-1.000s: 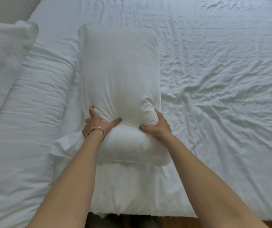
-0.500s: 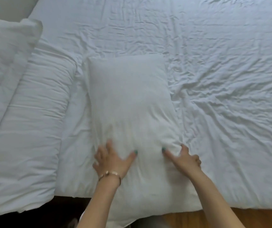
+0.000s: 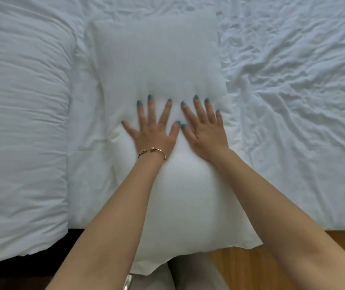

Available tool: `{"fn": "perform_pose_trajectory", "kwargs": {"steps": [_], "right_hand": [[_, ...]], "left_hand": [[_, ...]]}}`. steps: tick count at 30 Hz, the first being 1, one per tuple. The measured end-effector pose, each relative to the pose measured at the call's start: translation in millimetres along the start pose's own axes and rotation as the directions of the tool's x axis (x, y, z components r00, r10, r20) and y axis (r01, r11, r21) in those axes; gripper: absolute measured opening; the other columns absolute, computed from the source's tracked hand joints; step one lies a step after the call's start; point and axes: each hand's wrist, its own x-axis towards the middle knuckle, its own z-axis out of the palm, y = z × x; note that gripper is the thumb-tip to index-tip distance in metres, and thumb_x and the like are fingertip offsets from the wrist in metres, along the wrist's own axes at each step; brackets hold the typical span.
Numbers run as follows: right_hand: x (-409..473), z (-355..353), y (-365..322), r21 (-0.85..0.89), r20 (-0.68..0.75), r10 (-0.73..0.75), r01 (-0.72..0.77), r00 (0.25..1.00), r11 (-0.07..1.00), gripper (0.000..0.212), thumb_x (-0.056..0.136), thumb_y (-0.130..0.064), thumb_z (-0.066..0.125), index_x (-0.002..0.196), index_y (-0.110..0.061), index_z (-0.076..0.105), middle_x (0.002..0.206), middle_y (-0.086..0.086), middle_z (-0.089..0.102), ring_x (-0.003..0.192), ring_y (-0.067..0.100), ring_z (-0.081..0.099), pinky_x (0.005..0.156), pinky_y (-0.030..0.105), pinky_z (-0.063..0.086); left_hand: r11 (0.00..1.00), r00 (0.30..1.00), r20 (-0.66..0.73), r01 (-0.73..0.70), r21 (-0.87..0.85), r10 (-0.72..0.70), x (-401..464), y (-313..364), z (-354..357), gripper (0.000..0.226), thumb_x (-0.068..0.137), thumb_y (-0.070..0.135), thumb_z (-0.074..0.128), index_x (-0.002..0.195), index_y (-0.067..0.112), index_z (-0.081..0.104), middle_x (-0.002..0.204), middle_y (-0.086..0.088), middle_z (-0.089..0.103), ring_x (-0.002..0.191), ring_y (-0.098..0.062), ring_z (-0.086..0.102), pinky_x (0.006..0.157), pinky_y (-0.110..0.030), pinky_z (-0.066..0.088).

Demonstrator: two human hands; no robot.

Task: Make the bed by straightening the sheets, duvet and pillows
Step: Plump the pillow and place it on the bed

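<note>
White cotton pillow (image 3: 157, 65) flattened under two palms, head view.
Left hand (image 3: 153, 130) and right hand (image 3: 206, 130) lie released, fingers splayed, thumbs almost touching, pressing the pillow mid-length; it lies on the wrinkled white sheet (image 3: 292, 101), near end overhanging the bed edge, beside a white folded duvet (image 3: 21, 122).

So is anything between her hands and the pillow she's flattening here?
Nothing visible. The left hand and right hand lie flat with spread fingers directly on the pillow, side by side near its middle. The bracelet sits on the left wrist, clear of the palm.
</note>
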Motion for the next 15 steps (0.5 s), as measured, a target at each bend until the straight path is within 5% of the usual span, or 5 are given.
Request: {"fn": "perform_pose_trajectory", "kwargs": {"steps": [3, 7, 9, 11, 15], "right_hand": [[-30.7, 19.8, 35.7, 0.044, 0.032, 0.171, -0.172, 0.985, 0.984, 0.059, 0.096, -0.063, 0.02, 0.148, -0.054, -0.005, 0.163, -0.011, -0.009, 0.15, 0.018, -0.007, 0.119, 0.051, 0.005], [-55.1, 17.3, 65.8, 0.471, 0.291, 0.473, -0.555, 0.832, 0.686, 0.089, 0.076, -0.083, 0.042, 0.145, -0.057, -0.008, 0.163, 0.001, 0.003, 0.148, 0.025, 0.014, 0.116, 0.047, 0.018], [-51.5, 9.9, 71.7, 0.681, 0.304, 0.484, -0.542, 0.821, 0.492, 0.107, 0.069, -0.075, 0.061, 0.148, -0.053, -0.009, 0.161, 0.001, 0.015, 0.146, 0.021, 0.023, 0.113, 0.037, 0.025], [-40.1, -1.2, 74.4, 0.771, 0.249, 0.477, -0.471, 0.843, 0.429, 0.109, 0.075, -0.06, 0.069, 0.148, -0.051, -0.011, 0.156, -0.003, 0.026, 0.143, 0.015, 0.029, 0.111, 0.029, 0.029], [-20.5, -9.9, 57.7, 0.866, 0.144, 0.377, -0.301, 0.915, 0.4, 0.104, 0.087, -0.034, 0.069, 0.153, -0.036, -0.011, 0.152, -0.014, 0.02, 0.137, 0.004, 0.033, 0.106, 0.017, 0.031]], "left_hand": [[0.979, 0.98, 0.086, 0.185, -0.085, -0.178, -36.8, -48.9, 16.3, 0.068, 0.083, 0.08, 0.011, 0.138, 0.058, -0.021, 0.157, 0.01, -0.026, 0.146, -0.022, -0.018, 0.107, -0.069, 0.003], [0.655, 0.867, 0.352, 0.498, -0.569, -0.354, -64.1, -78.6, 30.5, 0.096, 0.064, 0.092, 0.029, 0.141, 0.057, -0.015, 0.162, -0.004, -0.002, 0.147, -0.027, 0.009, 0.118, -0.046, 0.012], [0.472, 0.888, 0.312, 0.447, -0.76, -0.339, -59.0, -74.9, 21.7, 0.112, 0.064, 0.082, 0.057, 0.149, 0.044, -0.006, 0.161, 0.001, 0.009, 0.146, -0.017, 0.017, 0.116, -0.029, 0.015], [0.343, 0.907, 0.252, 0.368, -0.864, -0.337, -48.5, -69.1, 12.4, 0.12, 0.064, 0.061, 0.072, 0.153, 0.032, -0.003, 0.159, 0.007, 0.013, 0.143, -0.007, 0.021, 0.111, -0.018, 0.018], [0.333, 0.936, 0.132, 0.244, -0.911, -0.325, -37.9, -44.3, -4.4, 0.128, 0.056, 0.05, 0.082, 0.152, 0.031, -0.001, 0.153, 0.011, 0.022, 0.132, -0.001, 0.031, 0.107, -0.015, 0.025]]}}
